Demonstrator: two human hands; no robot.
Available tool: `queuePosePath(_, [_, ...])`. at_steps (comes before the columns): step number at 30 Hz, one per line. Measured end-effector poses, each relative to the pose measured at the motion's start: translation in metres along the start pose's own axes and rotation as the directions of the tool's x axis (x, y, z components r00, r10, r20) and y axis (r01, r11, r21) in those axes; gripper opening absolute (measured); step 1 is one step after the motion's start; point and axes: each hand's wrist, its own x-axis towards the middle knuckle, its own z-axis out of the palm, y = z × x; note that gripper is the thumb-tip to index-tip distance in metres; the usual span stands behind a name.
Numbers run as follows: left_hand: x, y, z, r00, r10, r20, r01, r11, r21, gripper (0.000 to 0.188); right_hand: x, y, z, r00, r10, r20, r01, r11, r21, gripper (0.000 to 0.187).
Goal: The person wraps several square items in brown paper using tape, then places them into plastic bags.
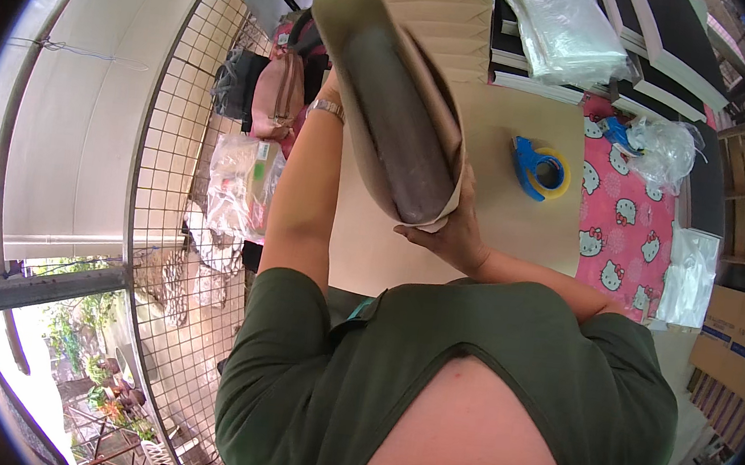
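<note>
A long brown paper bag [393,109] is raised in front of me, its oval mouth gaping toward me and its inside dark. Behind its left edge is my left hand [331,92], mostly hidden, gripping the far side; a metal watch band circles that wrist. My right hand [458,232] is closed on the near right end, thumb along the rim. Below the bag lies a flat sheet of brown paper [518,116] covering much of the table. To the right of my right hand rests a blue tape dispenser [530,178] with a yellow-cored roll.
Overlapping folded brown paper pieces [438,19] lie at the far side. Clear plastic bags [567,32] top stacks of black-and-white boards [677,47] at far right. A second blue dispenser [619,135] sits on the pink patterned cloth [602,219]. Wire mesh [168,168] borders the left.
</note>
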Motion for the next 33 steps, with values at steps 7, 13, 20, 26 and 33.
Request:
queuePosePath(7, [-0.115,0.011,-0.029,0.983,0.185,0.006,-0.180,0.960,-0.213,0.058,0.052,0.039,-0.042,0.989,0.069,0.134,-0.125,0.872,0.473,0.107])
queuePosePath(13, [-0.193,-0.009,-0.028,0.961,0.252,-0.118,-0.276,0.917,-0.288,0.057,0.067,0.107,-0.042,0.982,0.014,0.189,-0.173,0.475,0.863,0.081])
queuePosePath(20, [-0.218,-0.047,-0.075,0.993,-0.096,0.063,0.112,0.942,-0.318,0.047,0.065,0.015,-0.058,0.566,0.716,0.409,-0.771,0.283,0.570,0.064])
queuePosePath(26, [-0.178,-0.045,-0.067,0.925,-0.379,-0.013,0.348,0.863,-0.367,0.052,0.096,0.011,-0.048,0.369,0.757,0.539,-0.795,-0.043,0.605,0.053])
queuePosePath(33, [-0.193,-0.049,-0.098,0.993,0.111,-0.028,-0.113,0.993,-0.047,0.052,0.126,0.018,-0.022,0.564,0.636,0.527,-0.816,0.334,0.471,0.050])
